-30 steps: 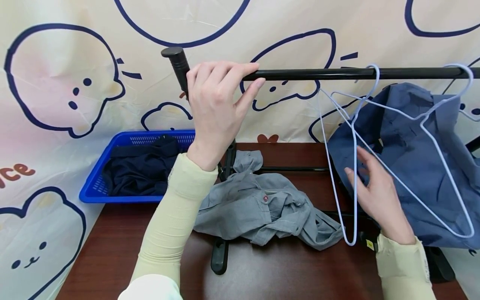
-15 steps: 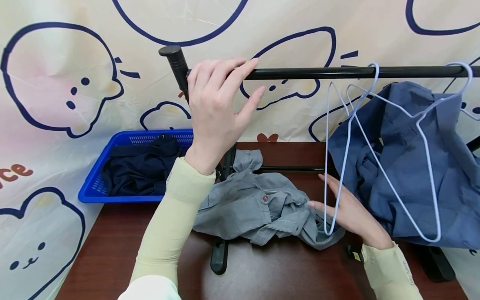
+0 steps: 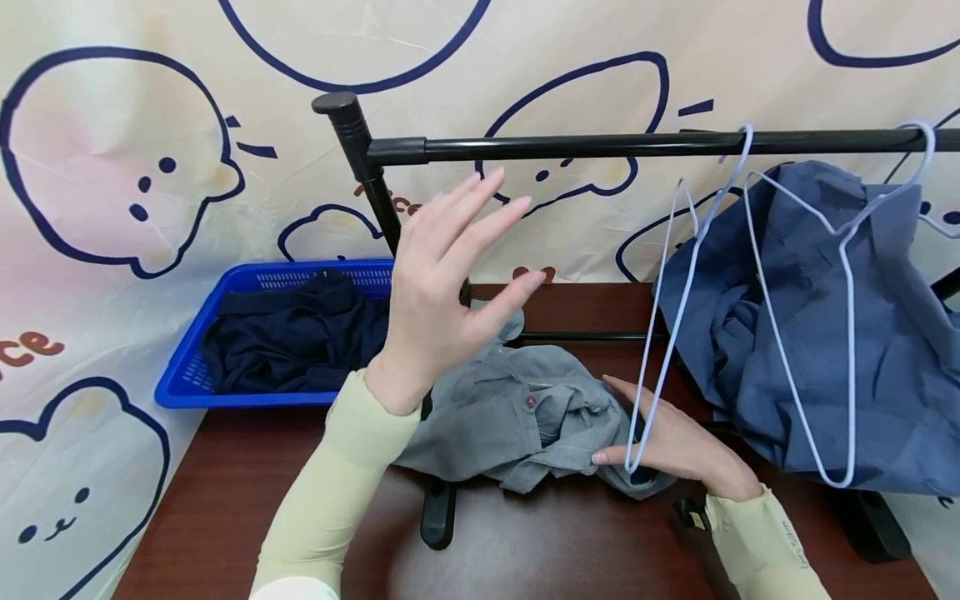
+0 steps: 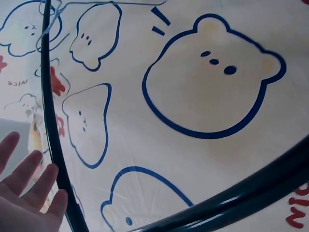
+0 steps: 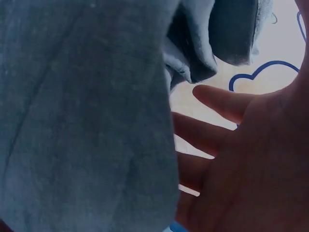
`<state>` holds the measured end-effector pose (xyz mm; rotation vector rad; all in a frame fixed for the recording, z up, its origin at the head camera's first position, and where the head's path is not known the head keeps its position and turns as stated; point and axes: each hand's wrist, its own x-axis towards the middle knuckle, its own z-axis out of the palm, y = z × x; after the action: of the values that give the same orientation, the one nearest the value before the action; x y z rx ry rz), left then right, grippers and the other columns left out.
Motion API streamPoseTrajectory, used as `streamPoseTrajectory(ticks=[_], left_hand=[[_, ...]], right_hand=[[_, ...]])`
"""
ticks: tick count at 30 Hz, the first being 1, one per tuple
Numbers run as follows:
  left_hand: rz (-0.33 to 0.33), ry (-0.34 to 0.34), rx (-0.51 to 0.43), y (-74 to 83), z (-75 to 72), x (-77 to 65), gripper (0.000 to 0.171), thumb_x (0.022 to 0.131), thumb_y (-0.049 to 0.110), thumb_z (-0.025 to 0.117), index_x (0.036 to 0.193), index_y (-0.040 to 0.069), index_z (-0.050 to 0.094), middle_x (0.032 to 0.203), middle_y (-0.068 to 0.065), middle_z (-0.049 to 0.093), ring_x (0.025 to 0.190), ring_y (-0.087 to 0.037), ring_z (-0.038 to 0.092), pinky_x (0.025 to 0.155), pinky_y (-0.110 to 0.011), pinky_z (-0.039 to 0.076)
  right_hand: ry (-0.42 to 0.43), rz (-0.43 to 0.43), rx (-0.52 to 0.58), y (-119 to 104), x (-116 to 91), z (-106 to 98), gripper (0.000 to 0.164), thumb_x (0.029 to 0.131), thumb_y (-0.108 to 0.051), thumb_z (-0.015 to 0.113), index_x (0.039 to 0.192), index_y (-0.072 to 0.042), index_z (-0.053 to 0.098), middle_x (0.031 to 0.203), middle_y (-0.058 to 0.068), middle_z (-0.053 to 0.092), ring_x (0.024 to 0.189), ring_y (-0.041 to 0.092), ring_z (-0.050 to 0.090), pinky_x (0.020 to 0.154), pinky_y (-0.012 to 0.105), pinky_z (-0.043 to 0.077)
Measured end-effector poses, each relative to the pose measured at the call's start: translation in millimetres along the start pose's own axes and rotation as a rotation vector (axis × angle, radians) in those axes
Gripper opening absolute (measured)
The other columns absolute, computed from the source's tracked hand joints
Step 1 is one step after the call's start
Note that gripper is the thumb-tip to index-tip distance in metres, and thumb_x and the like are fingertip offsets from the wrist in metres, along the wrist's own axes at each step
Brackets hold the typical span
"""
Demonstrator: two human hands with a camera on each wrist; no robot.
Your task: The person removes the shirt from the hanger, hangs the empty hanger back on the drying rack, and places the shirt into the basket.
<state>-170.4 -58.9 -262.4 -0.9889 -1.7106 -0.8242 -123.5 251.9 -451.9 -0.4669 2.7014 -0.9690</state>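
Observation:
My left hand (image 3: pixel 446 300) is held up just below the black clothes rail (image 3: pixel 600 147), its fingers spread and holding nothing. In the left wrist view its spread fingers (image 4: pixel 41 186) are beside a black pole. A crumpled grey shirt (image 3: pixel 510 417) with a red button lies on the table. My right hand (image 3: pixel 671 437) is at the shirt's right end, thumb over the cloth and fingers extended. The right wrist view has those fingers (image 5: pixel 198 128) partly hidden behind the grey fabric (image 5: pixel 87 121). A pale blue wire hanger (image 3: pixel 699 236) on the rail overlaps this hand.
A second wire hanger (image 3: pixel 851 367) hangs further right, in front of a blue shirt (image 3: pixel 795 333). At the left, a blue basket (image 3: pixel 255 401) holds dark navy cloth (image 3: pixel 292 342). The rack's black foot (image 3: pixel 438 512) rests on the brown table (image 3: pixel 570 542).
My left hand has let go of the rail and come down. My right hand has moved left from the blue shirt to the grey one. Both hangers have swung and turned.

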Motion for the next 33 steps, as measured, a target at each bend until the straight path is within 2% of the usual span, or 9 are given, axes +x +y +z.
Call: streamPoseTrajectory(ticks=[3, 7, 12, 15, 18, 21, 25, 29, 33], left_hand=[[-0.028, -0.078, -0.006, -0.2, -1.3, -12.1, 0.056, 0.086, 0.031, 0.082, 0.132, 0.002, 0.066, 0.142, -0.019, 0.057, 0.135, -0.029, 0.048, 0.111, -0.049, 0.033], [-0.078, -0.152, -0.025, 0.4, -0.1, -28.8, 0.063, 0.090, 0.044, 0.076, 0.137, 0.004, 0.064, 0.147, -0.014, 0.054, 0.135, -0.029, 0.049, 0.111, -0.049, 0.034], [-0.179, -0.248, -0.034, 0.2, 0.9, -54.4, 0.070, 0.094, 0.059, 0.065, 0.142, 0.008, 0.059, 0.152, -0.009, 0.049, 0.138, -0.026, 0.047, 0.112, -0.051, 0.032], [-0.244, -0.344, -0.030, -1.7, 0.7, -71.7, 0.077, 0.091, 0.061, 0.068, 0.149, 0.012, 0.053, 0.156, -0.005, 0.044, 0.141, -0.024, 0.042, 0.113, -0.053, 0.030], [-0.313, -0.486, -0.010, -2.9, 0.9, -89.2, 0.088, 0.087, 0.064, 0.071, 0.156, 0.018, 0.043, 0.161, -0.002, 0.036, 0.145, -0.023, 0.036, 0.114, -0.055, 0.027], [-0.401, -0.643, 0.010, -1.9, 1.6, -106.4, 0.097, 0.083, 0.071, 0.070, 0.161, 0.024, 0.033, 0.164, 0.000, 0.030, 0.147, -0.024, 0.031, 0.114, -0.057, 0.026], [-0.537, -0.770, 0.019, -0.2, 4.4, -126.0, 0.104, 0.080, 0.080, 0.064, 0.162, 0.028, 0.028, 0.164, 0.000, 0.028, 0.147, -0.025, 0.029, 0.111, -0.061, 0.029], [-0.644, -0.843, 0.015, -0.6, 7.9, -141.7, 0.114, 0.074, 0.085, 0.064, 0.164, 0.029, 0.021, 0.165, 0.000, 0.026, 0.148, -0.025, 0.029, 0.110, -0.061, 0.032], [-0.703, -0.938, -0.033, -1.9, 9.6, -153.7, 0.133, 0.064, 0.082, 0.076, 0.165, 0.032, 0.004, 0.167, -0.004, 0.021, 0.148, -0.029, 0.028, 0.110, -0.058, 0.033]], right_hand=[[0.000, -0.029, 0.002, -0.6, 0.5, 3.3, 0.116, 0.068, -0.068, 0.085, 0.159, -0.016, 0.034, 0.152, 0.015, 0.045, 0.130, 0.032, 0.049, 0.101, 0.055, 0.040], [-0.014, -0.051, 0.024, -2.0, 1.2, 7.6, 0.122, 0.064, -0.071, 0.086, 0.161, -0.021, 0.031, 0.154, 0.011, 0.042, 0.133, 0.028, 0.046, 0.102, 0.054, 0.040], [-0.007, -0.080, 0.039, -2.4, 4.8, 12.9, 0.116, 0.069, -0.070, 0.083, 0.161, -0.023, 0.030, 0.157, 0.007, 0.040, 0.138, 0.026, 0.043, 0.105, 0.055, 0.038], [0.025, -0.100, 0.047, -2.2, 8.5, 15.8, 0.106, 0.074, -0.066, 0.082, 0.160, -0.024, 0.035, 0.154, 0.002, 0.045, 0.133, 0.022, 0.047, 0.104, 0.052, 0.040], [0.074, -0.123, 0.054, -1.3, 11.7, 17.9, 0.090, 0.080, -0.058, 0.082, 0.154, -0.022, 0.046, 0.142, -0.002, 0.056, 0.125, 0.018, 0.054, 0.102, 0.049, 0.043], [0.124, -0.138, 0.042, -0.3, 14.1, 19.1, 0.065, 0.089, -0.045, 0.079, 0.144, -0.019, 0.057, 0.131, -0.003, 0.064, 0.118, 0.017, 0.059, 0.098, 0.047, 0.046], [0.188, -0.144, 0.043, -0.5, 17.9, 18.0, 0.030, 0.100, -0.019, 0.068, 0.129, -0.014, 0.065, 0.122, 0.001, 0.069, 0.109, 0.018, 0.063, 0.091, 0.046, 0.049], [0.209, -0.133, 0.075, -1.6, 22.6, 14.7, 0.031, 0.101, 0.000, 0.055, 0.128, -0.010, 0.064, 0.124, 0.006, 0.068, 0.102, 0.018, 0.061, 0.089, 0.044, 0.048], [0.205, -0.118, 0.134, -4.4, 28.2, 8.5, 0.026, 0.104, -0.001, 0.048, 0.123, -0.010, 0.062, 0.119, 0.006, 0.067, 0.098, 0.018, 0.059, 0.087, 0.041, 0.046]])
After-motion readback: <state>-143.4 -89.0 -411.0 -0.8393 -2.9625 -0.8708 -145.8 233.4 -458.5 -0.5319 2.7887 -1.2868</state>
